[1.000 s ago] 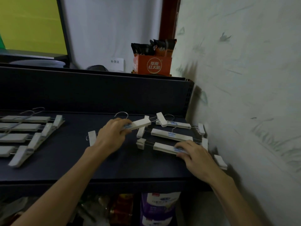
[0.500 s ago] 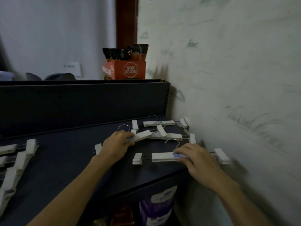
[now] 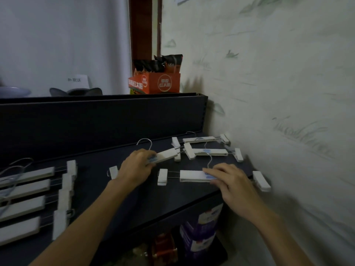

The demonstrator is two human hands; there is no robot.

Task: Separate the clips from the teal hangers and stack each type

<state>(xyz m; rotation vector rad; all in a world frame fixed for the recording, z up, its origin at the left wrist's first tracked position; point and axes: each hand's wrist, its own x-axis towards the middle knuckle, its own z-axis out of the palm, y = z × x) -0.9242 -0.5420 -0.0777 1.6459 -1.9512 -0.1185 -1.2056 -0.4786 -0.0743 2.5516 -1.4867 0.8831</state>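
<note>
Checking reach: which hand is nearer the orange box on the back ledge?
Left. The left hand lies below the orange box, slightly left; the right hand sits lower and further right, on the front hanger.

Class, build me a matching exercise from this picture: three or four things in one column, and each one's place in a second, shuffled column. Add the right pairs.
Things:
1. orange box
2. left hand
3. right hand
4. row of hangers

Places:
A. on the hanger nearest the shelf's front edge
B. at the shelf's left end
C. on top of the dark back panel
D. gripping a tilted hanger mid-shelf

Pairs: 1-C, 2-D, 3-A, 4-B
</note>
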